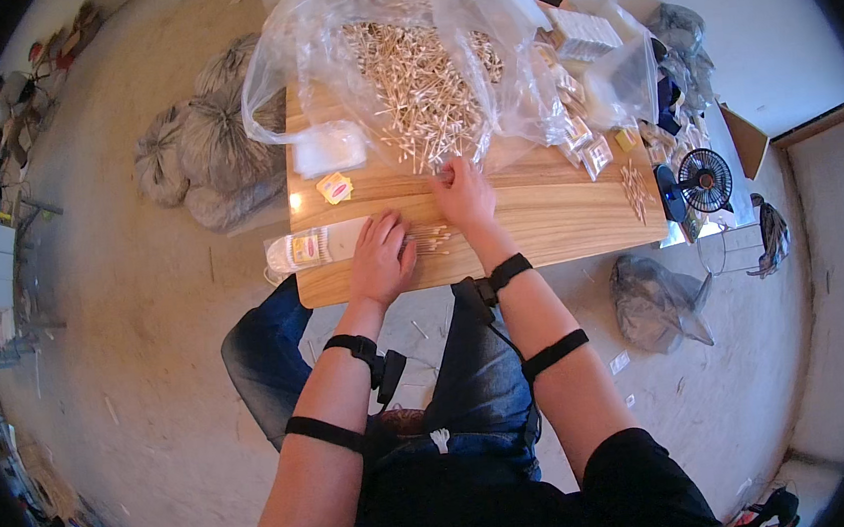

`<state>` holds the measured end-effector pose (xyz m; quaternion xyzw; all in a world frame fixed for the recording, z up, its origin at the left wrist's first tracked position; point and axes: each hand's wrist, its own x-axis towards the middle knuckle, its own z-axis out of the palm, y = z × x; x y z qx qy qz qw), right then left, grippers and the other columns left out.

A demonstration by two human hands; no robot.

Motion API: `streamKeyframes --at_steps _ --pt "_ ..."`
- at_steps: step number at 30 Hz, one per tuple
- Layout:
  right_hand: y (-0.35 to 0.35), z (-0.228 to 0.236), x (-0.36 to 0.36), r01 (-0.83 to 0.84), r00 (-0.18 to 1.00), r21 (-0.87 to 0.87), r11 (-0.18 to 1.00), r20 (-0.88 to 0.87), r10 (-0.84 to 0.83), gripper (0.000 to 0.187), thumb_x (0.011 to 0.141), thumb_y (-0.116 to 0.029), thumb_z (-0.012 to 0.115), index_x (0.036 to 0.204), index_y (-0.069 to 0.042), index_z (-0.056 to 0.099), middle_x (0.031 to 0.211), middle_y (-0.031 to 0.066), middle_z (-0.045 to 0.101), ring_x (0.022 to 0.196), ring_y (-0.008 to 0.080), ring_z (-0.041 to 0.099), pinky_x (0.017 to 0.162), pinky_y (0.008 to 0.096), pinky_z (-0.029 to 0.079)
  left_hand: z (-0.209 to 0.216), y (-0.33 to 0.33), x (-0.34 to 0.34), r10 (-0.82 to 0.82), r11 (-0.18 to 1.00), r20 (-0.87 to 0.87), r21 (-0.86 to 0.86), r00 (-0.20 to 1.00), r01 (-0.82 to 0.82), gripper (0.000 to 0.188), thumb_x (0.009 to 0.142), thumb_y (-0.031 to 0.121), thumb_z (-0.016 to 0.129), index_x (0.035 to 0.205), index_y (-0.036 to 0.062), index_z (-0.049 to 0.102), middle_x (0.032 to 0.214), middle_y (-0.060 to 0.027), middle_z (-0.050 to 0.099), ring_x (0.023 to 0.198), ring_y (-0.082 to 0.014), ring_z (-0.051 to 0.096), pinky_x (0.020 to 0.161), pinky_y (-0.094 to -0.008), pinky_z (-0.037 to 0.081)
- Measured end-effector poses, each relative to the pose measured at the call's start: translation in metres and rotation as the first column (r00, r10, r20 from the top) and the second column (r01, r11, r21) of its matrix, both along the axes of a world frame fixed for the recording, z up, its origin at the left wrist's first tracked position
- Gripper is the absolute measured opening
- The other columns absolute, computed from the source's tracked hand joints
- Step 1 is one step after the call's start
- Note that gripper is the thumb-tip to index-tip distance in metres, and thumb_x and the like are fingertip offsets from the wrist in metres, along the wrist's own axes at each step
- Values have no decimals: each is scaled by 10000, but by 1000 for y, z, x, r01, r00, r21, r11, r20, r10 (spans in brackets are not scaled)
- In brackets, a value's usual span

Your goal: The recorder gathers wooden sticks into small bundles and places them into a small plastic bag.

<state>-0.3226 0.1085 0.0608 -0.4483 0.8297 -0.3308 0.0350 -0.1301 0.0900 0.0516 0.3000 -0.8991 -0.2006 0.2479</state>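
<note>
Count two bare hands: one left hand (379, 257), one right hand (464, 198). Count four black fabric straps (555, 353), two per arm; one brown wood-grain table (539, 228); one small black round-grilled fan (705, 177); one flat clear plastic swab packet (302, 249) with a yellow label. Count one big heap of white-tipped wooden cotton swabs (417, 93) and two small loose clusters (635, 192), single sticks uncountable. Tally dark grey plastic sacks (226, 140) as at least two, overlapping.

Fairly bright, even light lies over the scene, glinting off the crumpled clear plastic bag (517, 85) at the far side and the left edge of the brown wooden tabletop (558, 206), while fisheye distortion bends the softer outskirts toward black
</note>
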Motion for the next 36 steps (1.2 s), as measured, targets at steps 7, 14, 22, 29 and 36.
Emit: streamKeyframes --at_steps 7,14,22,29,36 --pt "-9 2 -3 134 987 181 974 65 -148 272 874 -350 627 966 -94 607 874 140 655 844 347 643 737 475 506 6 3 -3 -37 999 -57 -29 998 35 301 837 198 630 1109 71 642 1254 -153 567 1227 -321 501 1082 -467 361" --pt "34 -13 -8 126 983 -32 992 142 -120 182 879 -242 622 879 -62 649 837 139 658 778 346 636 693 453 503 4 2 1 -23 995 -5 -94 1000 22 286 857 233 605 1092 84 671 1265 -135 567 1245 -295 491 1088 -445 353" --pt "51 -6 9 -118 992 -27 993 44 119 180 858 -262 664 896 -86 673 840 101 658 776 294 647 670 406 509 3 2 -1 -5 999 44 -44 999 7 445 857 266 611 1256 71 575 1341 -145 510 1266 -315 466 1103 -466 333" --pt "8 8 10 74 993 84 994 87 -82 249 854 -330 665 971 -112 636 970 99 639 843 317 656 725 443 517 2 3 -6 0 994 130 -113 991 15 534 894 366 593 1356 110 514 1471 -147 401 1379 -310 349 1139 -514 248" --pt "-7 3 10 178 982 166 970 30 -185 202 868 -296 619 928 -104 636 997 124 638 874 334 660 738 459 526 -1 4 -5 -22 996 144 -84 989 35 489 905 346 573 1347 138 530 1450 -147 426 1363 -312 374 1141 -526 235"
